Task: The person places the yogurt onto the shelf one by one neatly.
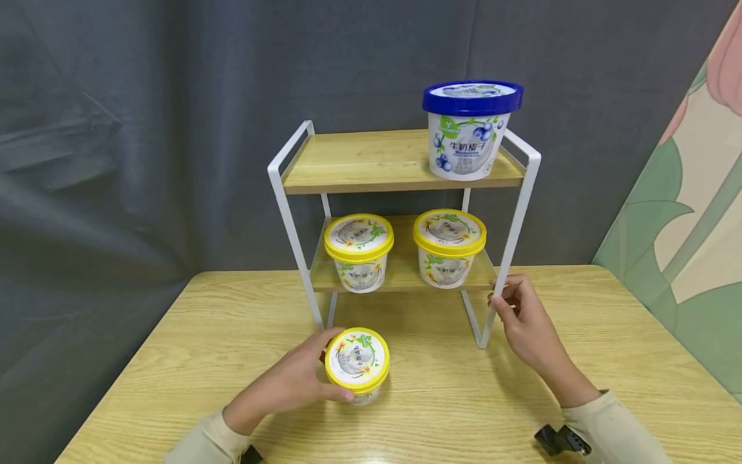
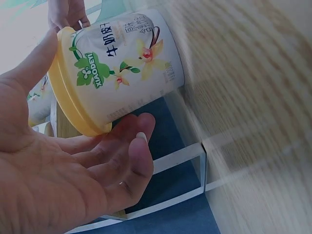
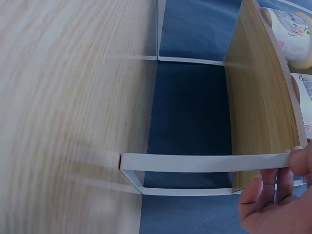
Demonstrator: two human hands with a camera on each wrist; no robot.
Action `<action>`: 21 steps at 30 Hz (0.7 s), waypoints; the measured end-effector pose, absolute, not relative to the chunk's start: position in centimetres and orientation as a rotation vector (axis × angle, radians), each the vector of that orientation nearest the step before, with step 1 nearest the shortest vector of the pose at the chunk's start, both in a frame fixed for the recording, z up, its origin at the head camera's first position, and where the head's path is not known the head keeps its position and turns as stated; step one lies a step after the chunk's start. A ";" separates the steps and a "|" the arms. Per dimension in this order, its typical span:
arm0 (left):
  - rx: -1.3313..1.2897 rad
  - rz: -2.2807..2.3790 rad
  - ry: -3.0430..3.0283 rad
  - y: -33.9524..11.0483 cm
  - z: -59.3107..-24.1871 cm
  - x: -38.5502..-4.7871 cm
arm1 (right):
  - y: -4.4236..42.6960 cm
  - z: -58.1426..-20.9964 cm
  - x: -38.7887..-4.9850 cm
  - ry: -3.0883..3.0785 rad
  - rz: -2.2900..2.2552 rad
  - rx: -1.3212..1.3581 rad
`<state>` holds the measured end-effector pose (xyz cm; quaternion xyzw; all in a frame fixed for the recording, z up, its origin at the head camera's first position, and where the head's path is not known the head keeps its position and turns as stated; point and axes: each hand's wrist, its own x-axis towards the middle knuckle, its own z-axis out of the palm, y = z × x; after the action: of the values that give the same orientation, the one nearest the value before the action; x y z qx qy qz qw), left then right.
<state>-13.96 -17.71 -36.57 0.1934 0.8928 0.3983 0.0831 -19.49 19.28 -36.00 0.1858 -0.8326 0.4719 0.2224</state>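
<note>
My left hand [image 1: 295,377] holds a white tub with a yellow lid [image 1: 357,361] around its lid end, in front of the rack. In the left wrist view the tub [image 2: 129,68] shows yellow flowers and a green leaf logo; its base is at or just above the table. With thumb and fingers, my right hand [image 1: 524,322] pinches the white front right leg of the two-tier rack [image 1: 513,238]. Two more yellow-lidded tubs, one left [image 1: 361,254] and one right [image 1: 449,248], stand on the lower shelf. A larger blue-lidded tub [image 1: 471,132] stands on the upper shelf's right end.
The rack's upper shelf [image 1: 359,158] has bare wood left of the blue-lidded tub. Beneath everything is a light wooden table [image 1: 232,322]. Behind it hangs a dark grey cloth [image 1: 232,129]. A flower-patterned panel [image 1: 690,225] borders the right side.
</note>
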 end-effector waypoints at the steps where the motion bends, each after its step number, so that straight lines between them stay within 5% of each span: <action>1: 0.569 1.192 2.661 -17.7 -36.6 -13.9 | 19.3 -36.0 -19.5 -2.298 1.305 0.515; 21: 0.502 1.561 2.243 -18.1 -38.7 -15.4 | 19.3 -36.1 -19.4 -2.311 1.301 0.504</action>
<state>-15.44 -18.08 -38.70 0.1778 0.7940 0.5526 0.1806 -19.44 19.28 -36.10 0.1822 -0.8352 0.4703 0.2193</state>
